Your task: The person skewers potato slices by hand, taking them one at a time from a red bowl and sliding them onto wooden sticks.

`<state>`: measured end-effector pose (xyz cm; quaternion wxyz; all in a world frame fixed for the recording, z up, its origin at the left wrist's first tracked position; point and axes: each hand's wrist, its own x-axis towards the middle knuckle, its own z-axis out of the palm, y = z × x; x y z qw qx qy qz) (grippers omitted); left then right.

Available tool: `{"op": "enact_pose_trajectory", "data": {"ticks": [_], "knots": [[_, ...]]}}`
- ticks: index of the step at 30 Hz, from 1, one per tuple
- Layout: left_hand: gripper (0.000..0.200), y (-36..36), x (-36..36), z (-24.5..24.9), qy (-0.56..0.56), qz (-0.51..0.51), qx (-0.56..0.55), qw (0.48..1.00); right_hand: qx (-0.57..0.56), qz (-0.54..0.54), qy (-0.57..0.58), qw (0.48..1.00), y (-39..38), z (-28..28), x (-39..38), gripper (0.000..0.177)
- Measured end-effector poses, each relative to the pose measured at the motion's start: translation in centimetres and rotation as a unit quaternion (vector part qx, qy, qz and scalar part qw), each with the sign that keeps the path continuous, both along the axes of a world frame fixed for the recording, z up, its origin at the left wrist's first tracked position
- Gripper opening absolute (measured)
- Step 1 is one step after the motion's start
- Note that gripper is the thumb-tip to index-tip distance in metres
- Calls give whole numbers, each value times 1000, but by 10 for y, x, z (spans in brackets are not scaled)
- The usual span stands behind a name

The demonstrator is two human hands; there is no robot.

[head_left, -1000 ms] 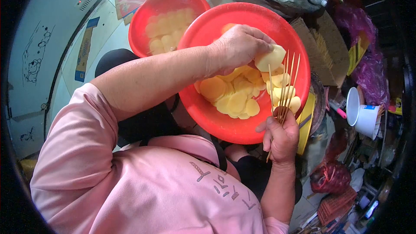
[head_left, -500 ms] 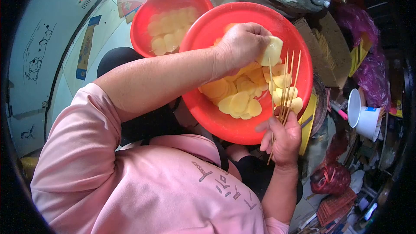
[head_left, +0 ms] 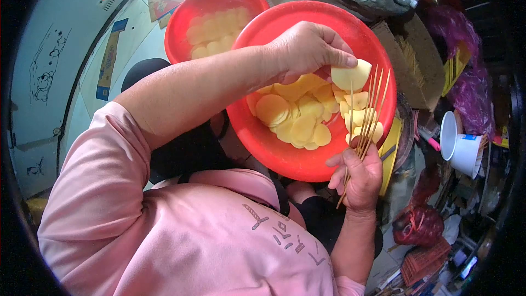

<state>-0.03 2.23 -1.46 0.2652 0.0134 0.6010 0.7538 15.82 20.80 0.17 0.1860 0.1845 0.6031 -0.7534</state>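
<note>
The grip of the left hand (head_left: 307,49) pinches one pale slice (head_left: 357,74) above the large red basin (head_left: 293,168), near its right edge. Right hand (head_left: 366,178) clasps several skewers (head_left: 343,191); nearby slices' piercing unconfirmed. Loose slices (head_left: 300,126) lie mid-basin, unskewered. Smaller basin (head_left: 174,34): further pieces (head_left: 204,35).

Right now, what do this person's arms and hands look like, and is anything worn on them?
The left sleeve is plain pink cloth ending near the elbow; the right sleeve, barely showing, is pink too. Both forearms are bare. No glove covers the left hand or right hand.
</note>
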Motion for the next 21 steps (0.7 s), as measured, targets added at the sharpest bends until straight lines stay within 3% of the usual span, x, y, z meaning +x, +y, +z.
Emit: {"op": "enact_pose_trajectory", "data": {"ticks": [3, 6, 8, 12, 15, 21], "knots": [[18, 7, 11, -10, 18, -78, -37, 996, 12, -18, 24, 999, -3, 1, -1, 21], [19, 11, 25, 4, -19, -84, -34, 996, 13, -23, 22, 999, -5, 3, -5, 21], [20, 11, 18, 1, -24, -76, -50, 996, 7, -42, 21, 999, -6, 1, -7, 19], [20, 4, -4, -3, -71, 32, 64, 995, 10, -44, 9, 999, 1, -4, -6, 19], [19, 0, -4, -1, -61, 44, 49, 996, 9, -48, 16, 999, 1, -6, -4, 18], [19, 15, 38, 1, -53, -101, -34, 993, 34, -96, 60, 993, -8, -7, -6, 27]]}}
